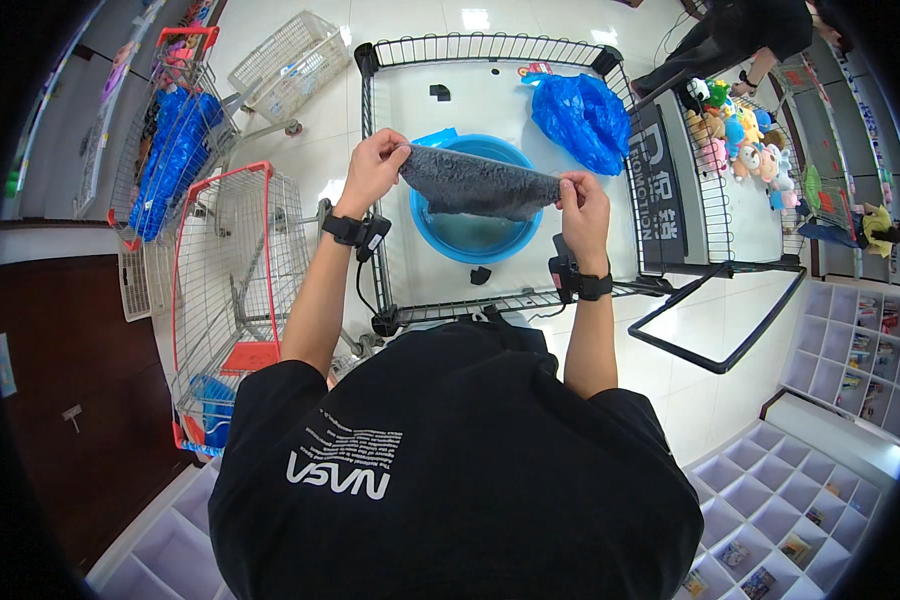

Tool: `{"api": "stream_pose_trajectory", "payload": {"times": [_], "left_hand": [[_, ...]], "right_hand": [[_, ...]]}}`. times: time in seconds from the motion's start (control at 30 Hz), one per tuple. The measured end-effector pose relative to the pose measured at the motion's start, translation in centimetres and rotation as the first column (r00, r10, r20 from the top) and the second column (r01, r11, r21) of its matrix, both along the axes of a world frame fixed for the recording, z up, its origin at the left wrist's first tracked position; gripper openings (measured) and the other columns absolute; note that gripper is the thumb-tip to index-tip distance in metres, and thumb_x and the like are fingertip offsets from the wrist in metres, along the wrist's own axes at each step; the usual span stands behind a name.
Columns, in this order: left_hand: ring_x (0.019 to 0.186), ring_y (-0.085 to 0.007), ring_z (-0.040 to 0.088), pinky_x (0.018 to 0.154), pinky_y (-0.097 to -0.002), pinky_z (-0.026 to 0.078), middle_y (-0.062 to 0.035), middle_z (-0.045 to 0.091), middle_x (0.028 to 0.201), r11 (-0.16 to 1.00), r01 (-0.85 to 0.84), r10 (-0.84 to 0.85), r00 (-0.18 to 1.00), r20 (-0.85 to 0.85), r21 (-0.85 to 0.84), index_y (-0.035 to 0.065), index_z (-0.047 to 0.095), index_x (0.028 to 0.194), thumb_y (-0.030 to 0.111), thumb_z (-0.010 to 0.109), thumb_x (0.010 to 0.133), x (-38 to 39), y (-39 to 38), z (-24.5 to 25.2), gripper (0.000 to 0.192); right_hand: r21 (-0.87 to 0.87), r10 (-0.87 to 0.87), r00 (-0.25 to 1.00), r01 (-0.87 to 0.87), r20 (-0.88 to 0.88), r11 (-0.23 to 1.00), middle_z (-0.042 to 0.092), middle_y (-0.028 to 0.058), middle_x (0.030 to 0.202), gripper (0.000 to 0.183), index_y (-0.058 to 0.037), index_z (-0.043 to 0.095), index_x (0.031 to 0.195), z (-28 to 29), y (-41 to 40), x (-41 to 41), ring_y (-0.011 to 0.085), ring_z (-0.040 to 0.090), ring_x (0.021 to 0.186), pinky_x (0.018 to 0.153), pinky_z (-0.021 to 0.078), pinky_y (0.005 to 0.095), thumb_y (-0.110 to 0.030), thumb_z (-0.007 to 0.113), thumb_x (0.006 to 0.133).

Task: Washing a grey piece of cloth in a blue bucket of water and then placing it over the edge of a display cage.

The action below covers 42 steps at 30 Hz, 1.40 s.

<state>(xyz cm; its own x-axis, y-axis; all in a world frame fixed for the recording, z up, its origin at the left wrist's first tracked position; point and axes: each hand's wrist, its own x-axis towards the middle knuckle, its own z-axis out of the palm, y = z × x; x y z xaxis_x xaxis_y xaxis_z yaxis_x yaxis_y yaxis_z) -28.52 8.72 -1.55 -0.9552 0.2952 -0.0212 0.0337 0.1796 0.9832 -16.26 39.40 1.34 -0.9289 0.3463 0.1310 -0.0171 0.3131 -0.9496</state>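
Observation:
A grey cloth (pixel 480 184) hangs stretched between my two hands, its upper edge pulled nearly straight and its lower edge drooping. My left hand (pixel 377 166) pinches one upper corner between thumb and fingers. At the opposite corner, my right hand (pixel 585 206) grips the cloth in the same way, a little lower in the picture. Beneath the cloth stands a round blue plastic basin (pixel 474 253) with cloudy water (pixel 472 231) in it. The cloth covers the middle of the basin from view. Something flat and blue (pixel 436 138) shows at the basin's far left rim.
The basin stands on a white surface (pixel 405 289) framed by black wire rails (pixel 487 46). A crumpled blue plastic bag (pixel 581 120) lies at its far right. Shopping carts (pixel 229 262) stand at left. Plush toys (pixel 742 146) fill a bin at right, near a person in dark clothes (pixel 746 37).

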Motion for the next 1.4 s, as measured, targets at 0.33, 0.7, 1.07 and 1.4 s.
{"api": "stream_pose_trajectory", "payload": {"times": [0.33, 0.7, 1.07, 1.4], "left_hand": [[0.076, -0.0157, 0.065, 0.070, -0.0285, 0.054, -0.0111, 0.065, 0.079, 0.964, -0.017, 0.005, 0.999, -0.046, -0.265, -0.0026, 0.057, 0.092, 0.004, 0.057, 0.089, -4.7, 3.0, -8.2, 0.008], [0.078, -0.0343, 0.064, 0.074, -0.0406, 0.052, -0.0164, 0.065, 0.080, 0.724, 0.294, -0.393, 0.919, -0.023, -0.624, 0.0033, 0.062, 0.084, 0.009, 0.059, 0.077, -5.1, 6.9, -14.2, 0.010], [0.127, -0.0448, 0.038, 0.099, -0.0521, 0.040, -0.0129, 0.036, 0.146, 0.143, 0.330, -0.686, 0.713, 0.147, -0.933, 0.0094, 0.070, 0.095, 0.017, 0.063, 0.077, 0.8, 8.4, -21.6, 0.021], [0.109, -0.0433, 0.051, 0.090, -0.0439, 0.049, -0.0188, 0.041, 0.141, 0.158, 0.513, -0.541, 0.760, 0.360, -0.844, 0.0041, 0.070, 0.096, 0.016, 0.058, 0.080, 4.6, 9.7, -24.1, 0.024]], "right_hand": [[0.258, -0.079, 0.991, 0.049, 0.106, 0.965, 0.067, 0.0179, 0.082, 0.016, 0.0010, 0.063, 0.091, -10.3, 2.7, -6.3, 0.0310, 0.065, 0.076, 0.070, 0.0502, 0.0382, -0.012, 0.057, 0.086], [0.408, -0.030, 0.928, -0.134, 0.372, 0.903, 0.066, 0.0190, 0.082, 0.018, -0.0045, 0.066, 0.088, -21.7, 1.9, -9.5, 0.0379, 0.063, 0.081, 0.076, 0.0494, 0.0443, -0.018, 0.055, 0.086], [0.517, 0.224, 0.612, -0.775, 0.759, 0.364, 0.039, 0.0045, 0.146, 0.018, -0.0156, 0.073, 0.093, -21.7, -2.1, -7.5, 0.0349, 0.025, 0.137, 0.101, 0.0300, 0.0593, -0.019, 0.059, 0.081], [0.223, 0.177, 0.349, -0.840, 0.920, 0.495, 0.040, 0.0098, 0.142, 0.027, -0.0112, 0.069, 0.106, -22.6, -4.1, -5.7, 0.0419, 0.032, 0.130, 0.099, 0.0384, 0.0566, -0.015, 0.058, 0.082]]}}
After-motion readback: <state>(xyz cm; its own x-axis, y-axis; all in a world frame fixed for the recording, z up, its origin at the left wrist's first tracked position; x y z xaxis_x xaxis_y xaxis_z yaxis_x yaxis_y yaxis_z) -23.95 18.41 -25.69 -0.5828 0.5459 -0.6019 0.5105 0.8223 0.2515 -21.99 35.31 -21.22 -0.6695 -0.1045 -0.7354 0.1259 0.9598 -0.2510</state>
